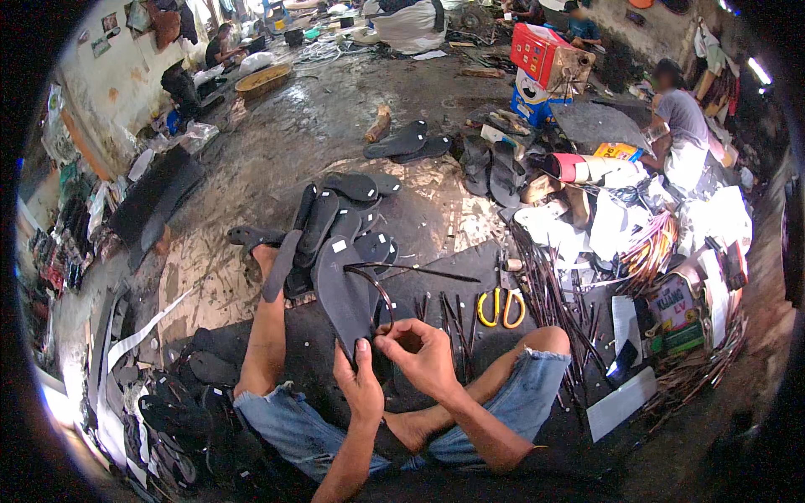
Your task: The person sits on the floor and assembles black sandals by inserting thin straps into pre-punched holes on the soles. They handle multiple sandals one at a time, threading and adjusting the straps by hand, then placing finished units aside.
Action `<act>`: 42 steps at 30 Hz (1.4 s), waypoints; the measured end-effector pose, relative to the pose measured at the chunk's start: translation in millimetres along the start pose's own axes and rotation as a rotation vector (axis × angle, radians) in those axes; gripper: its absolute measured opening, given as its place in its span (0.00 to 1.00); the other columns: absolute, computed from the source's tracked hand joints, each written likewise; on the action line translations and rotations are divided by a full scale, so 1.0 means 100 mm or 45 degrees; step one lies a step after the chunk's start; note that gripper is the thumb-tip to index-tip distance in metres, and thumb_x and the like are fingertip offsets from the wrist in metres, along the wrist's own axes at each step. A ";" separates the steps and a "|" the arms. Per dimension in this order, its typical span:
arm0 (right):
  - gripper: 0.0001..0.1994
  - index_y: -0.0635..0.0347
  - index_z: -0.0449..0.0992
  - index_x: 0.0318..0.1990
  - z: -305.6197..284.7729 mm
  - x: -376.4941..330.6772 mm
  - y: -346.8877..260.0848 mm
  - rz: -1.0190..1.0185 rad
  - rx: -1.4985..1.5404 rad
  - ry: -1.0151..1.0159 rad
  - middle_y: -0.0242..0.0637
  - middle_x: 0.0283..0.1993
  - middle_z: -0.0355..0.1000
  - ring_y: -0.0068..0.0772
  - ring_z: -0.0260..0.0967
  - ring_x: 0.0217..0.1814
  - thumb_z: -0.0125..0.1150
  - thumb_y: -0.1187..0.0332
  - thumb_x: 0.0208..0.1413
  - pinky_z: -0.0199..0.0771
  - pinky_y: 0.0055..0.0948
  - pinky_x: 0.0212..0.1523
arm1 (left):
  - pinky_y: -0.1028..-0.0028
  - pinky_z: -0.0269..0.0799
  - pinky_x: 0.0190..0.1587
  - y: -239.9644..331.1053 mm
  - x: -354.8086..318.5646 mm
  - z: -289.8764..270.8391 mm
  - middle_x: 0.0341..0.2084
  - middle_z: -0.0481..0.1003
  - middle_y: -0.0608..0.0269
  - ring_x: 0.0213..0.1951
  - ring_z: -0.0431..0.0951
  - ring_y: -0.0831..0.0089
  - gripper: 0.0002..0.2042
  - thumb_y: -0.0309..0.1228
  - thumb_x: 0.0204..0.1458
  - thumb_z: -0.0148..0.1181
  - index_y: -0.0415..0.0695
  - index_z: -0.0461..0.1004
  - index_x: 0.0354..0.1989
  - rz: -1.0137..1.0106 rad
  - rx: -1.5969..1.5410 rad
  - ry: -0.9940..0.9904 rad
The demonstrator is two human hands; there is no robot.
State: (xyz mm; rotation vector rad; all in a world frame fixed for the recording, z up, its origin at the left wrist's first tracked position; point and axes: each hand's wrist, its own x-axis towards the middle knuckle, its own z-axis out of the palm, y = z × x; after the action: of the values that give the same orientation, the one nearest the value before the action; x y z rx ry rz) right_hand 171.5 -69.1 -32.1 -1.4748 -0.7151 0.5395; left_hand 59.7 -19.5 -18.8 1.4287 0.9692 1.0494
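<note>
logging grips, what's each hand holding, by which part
Left hand: dark sole, by its near end. Right hand: apparently the thin dark strip, by its curved lower end.

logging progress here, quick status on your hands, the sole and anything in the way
Left hand gripping dark sole by its near end; right hand pinching dark strap. Strap curves off sole's face. Nothing seen blocking; yellow-handled scissors off right.

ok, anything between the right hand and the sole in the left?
Only the dark strip, arcing from the face of the black sole toward the fingers of the right hand; nothing else visibly blocks that gap.
</note>
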 end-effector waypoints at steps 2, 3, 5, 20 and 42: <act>0.11 0.67 0.88 0.44 0.01 -0.04 -0.08 0.068 -0.047 -0.044 0.39 0.38 0.88 0.20 0.82 0.43 0.78 0.67 0.62 0.83 0.29 0.47 | 0.63 0.74 0.55 0.00 0.00 -0.04 0.50 0.82 0.53 0.49 0.79 0.66 0.17 0.34 0.75 0.55 0.32 0.75 0.61 0.004 0.063 -0.028; 0.10 0.67 0.88 0.45 -0.01 -0.03 -0.07 0.046 -0.001 -0.072 0.37 0.40 0.87 0.20 0.81 0.43 0.77 0.68 0.64 0.83 0.28 0.47 | 0.64 0.75 0.54 -0.01 0.02 -0.06 0.50 0.82 0.53 0.49 0.80 0.66 0.17 0.34 0.75 0.55 0.33 0.75 0.62 -0.026 -0.044 -0.029; 0.09 0.66 0.87 0.47 -0.10 -0.01 0.00 0.017 0.111 -0.126 0.35 0.43 0.87 0.19 0.81 0.43 0.75 0.70 0.66 0.82 0.25 0.46 | 0.65 0.77 0.53 0.10 0.13 -0.11 0.50 0.83 0.53 0.49 0.81 0.66 0.18 0.34 0.74 0.56 0.34 0.74 0.63 -0.091 -0.237 -0.032; 0.27 0.65 0.74 0.67 -0.76 0.25 -0.53 -0.392 0.120 -0.202 0.41 0.64 0.74 0.26 0.73 0.51 0.73 0.82 0.61 0.79 0.29 0.53 | 0.63 0.90 0.46 0.26 0.32 -0.70 0.49 0.81 0.53 0.47 0.87 0.63 0.29 0.17 0.57 0.64 0.36 0.69 0.69 -0.491 -0.096 -0.707; 0.11 0.60 0.88 0.46 -0.01 0.10 -0.37 -0.637 -0.467 0.104 0.39 0.40 0.83 0.31 0.79 0.30 0.79 0.77 0.56 0.78 0.30 0.31 | 0.81 0.76 0.43 0.38 0.22 -0.26 0.42 0.85 0.65 0.39 0.80 0.84 0.10 0.21 0.63 0.73 0.34 0.84 0.51 0.171 -0.180 0.026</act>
State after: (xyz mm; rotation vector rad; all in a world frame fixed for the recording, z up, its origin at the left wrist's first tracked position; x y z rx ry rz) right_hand 175.1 -64.1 6.2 -1.5639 -1.1164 -0.0395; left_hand 41.6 4.8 22.0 1.3831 0.8058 1.2090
